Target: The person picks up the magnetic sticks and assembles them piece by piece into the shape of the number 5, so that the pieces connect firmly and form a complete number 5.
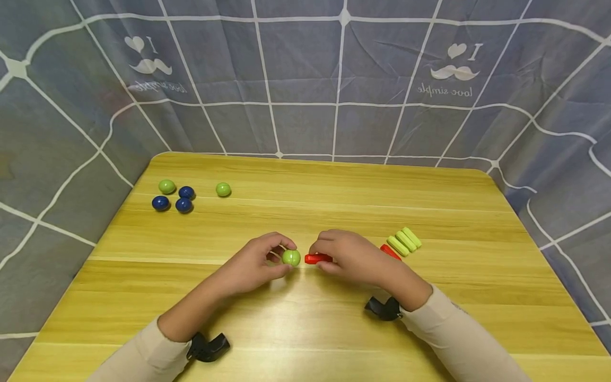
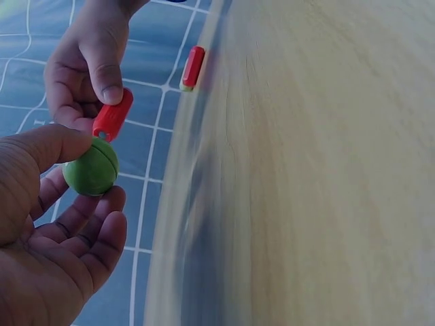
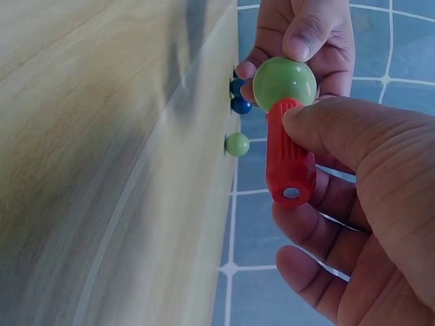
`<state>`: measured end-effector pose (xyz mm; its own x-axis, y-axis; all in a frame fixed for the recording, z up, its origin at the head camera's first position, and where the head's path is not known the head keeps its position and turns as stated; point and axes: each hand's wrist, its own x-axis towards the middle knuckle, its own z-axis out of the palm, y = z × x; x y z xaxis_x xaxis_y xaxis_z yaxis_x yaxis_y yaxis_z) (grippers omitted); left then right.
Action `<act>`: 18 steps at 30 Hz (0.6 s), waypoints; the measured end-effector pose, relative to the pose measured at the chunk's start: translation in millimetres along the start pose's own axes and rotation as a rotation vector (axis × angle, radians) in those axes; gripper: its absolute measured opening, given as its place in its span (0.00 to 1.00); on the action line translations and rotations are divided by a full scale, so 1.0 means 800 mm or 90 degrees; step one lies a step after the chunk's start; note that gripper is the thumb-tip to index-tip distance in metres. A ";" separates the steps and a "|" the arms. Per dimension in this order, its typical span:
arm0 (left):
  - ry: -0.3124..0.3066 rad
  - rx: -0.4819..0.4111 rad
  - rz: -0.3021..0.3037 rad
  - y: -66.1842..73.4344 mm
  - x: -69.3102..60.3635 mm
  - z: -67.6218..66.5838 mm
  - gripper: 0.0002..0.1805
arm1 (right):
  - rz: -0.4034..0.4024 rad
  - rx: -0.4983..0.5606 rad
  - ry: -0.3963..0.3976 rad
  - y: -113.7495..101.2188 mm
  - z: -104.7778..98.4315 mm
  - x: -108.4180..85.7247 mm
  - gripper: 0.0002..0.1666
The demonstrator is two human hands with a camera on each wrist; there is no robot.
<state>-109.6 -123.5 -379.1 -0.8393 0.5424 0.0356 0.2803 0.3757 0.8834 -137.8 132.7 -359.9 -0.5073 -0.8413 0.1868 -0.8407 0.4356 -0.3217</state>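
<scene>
A green ball (image 1: 291, 258) with a seam line is pinched between the thumb and fingers of my left hand (image 1: 260, 263). My right hand (image 1: 350, 258) pinches a red ribbed stick (image 1: 318, 258); its end facing the right wrist camera carries a small silvery disc (image 3: 291, 193). In the head view a narrow gap separates the stick's tip from the ball, and both are held just above the wooden table (image 1: 305, 329). The left wrist view has the red stick (image 2: 113, 114) close by the green ball (image 2: 92, 168).
Toward the back left lie two green balls (image 1: 223, 189) and several blue balls (image 1: 184, 205). Right of my right hand, several yellow-green sticks (image 1: 404, 241) lie side by side near another red stick (image 1: 390, 252). A grey grid-patterned cloth (image 1: 305, 79) hangs behind the table.
</scene>
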 end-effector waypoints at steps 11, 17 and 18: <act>-0.007 0.010 -0.002 0.001 0.002 0.006 0.14 | -0.001 0.006 0.009 -0.001 0.003 0.000 0.07; -0.006 0.017 -0.001 0.000 0.002 0.008 0.14 | 0.006 0.007 0.001 -0.001 0.005 -0.001 0.07; -0.006 0.018 -0.001 0.000 0.002 0.008 0.14 | 0.006 0.007 0.001 -0.001 0.005 -0.001 0.07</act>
<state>-108.4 -117.8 -382.3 -0.8354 0.5488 0.0296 0.2920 0.3977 0.8698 -135.8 131.7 -363.5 -0.5152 -0.8368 0.1852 -0.8341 0.4397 -0.3331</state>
